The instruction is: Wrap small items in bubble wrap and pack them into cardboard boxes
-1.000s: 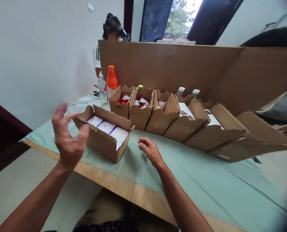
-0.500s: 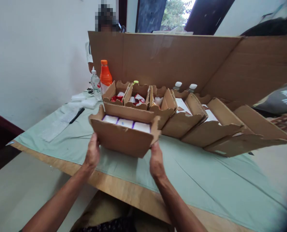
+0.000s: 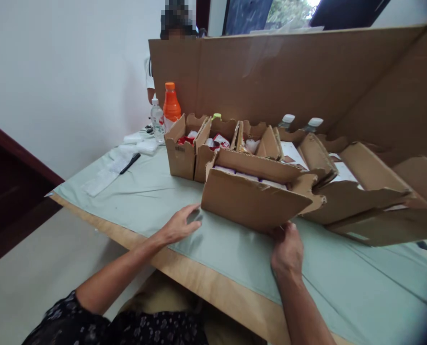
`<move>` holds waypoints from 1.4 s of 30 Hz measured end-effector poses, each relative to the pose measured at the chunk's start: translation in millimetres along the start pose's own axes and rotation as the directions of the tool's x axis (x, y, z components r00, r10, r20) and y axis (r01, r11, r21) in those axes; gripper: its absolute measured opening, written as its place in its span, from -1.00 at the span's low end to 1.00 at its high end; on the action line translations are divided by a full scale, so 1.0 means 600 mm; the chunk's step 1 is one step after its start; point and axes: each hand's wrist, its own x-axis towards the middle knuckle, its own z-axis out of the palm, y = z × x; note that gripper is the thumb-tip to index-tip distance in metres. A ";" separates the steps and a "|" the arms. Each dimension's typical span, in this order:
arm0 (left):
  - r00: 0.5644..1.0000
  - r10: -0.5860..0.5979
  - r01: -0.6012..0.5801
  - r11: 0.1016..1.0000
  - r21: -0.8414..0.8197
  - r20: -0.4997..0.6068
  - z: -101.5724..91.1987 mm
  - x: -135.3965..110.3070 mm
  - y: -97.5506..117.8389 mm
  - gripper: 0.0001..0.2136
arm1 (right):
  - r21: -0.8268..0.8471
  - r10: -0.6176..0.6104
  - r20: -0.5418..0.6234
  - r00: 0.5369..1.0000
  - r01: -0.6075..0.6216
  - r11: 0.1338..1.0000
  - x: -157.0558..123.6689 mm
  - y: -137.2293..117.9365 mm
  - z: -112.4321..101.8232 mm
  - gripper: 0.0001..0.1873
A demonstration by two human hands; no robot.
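Observation:
In front of me a small open cardboard box (image 3: pixel 249 201) holds several white packs with purple edges (image 3: pixel 247 176). My right hand (image 3: pixel 288 249) grips the box's lower right edge, its fingertips partly hidden beneath the cardboard. Beside the lower left corner, my left hand (image 3: pixel 182 224) is open, fingers stretched toward the box and nothing in them; whether a fingertip touches the corner is hard to tell.
More open cardboard boxes (image 3: pixel 180 160) with packets stand in a row behind and to the right. An orange bottle (image 3: pixel 171 105), a clear bottle (image 3: pixel 157 120) and a black-handled tool (image 3: pixel 130 163) are at left. A tall cardboard panel (image 3: pixel 288 72) screens a person behind.
The box has shifted right, nearer the row of boxes. My left hand has come off its side and opened, while my right hand has stayed on its lower right edge.

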 end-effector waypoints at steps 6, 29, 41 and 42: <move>0.881 -0.112 0.293 0.891 0.345 -0.459 -0.267 -0.031 -0.069 -0.70 | -0.025 0.017 0.008 1.000 -0.017 1.000 0.010 -0.007 -0.006 -0.51; 0.986 -0.105 0.138 0.952 0.272 -0.132 -0.117 -0.050 0.091 -0.64 | -0.112 -0.255 -0.075 0.964 0.246 0.963 -0.075 -0.089 -0.011 -0.57; 0.984 0.058 -0.048 0.997 -0.067 0.170 0.072 -0.116 0.133 -0.82 | -0.473 0.128 0.467 0.875 0.125 0.872 -0.193 -0.059 -0.028 -0.34; 0.992 0.084 -0.085 0.996 0.000 0.099 0.057 -0.118 0.126 -0.85 | -0.503 0.111 0.439 0.892 0.141 0.853 -0.187 -0.057 -0.031 -0.36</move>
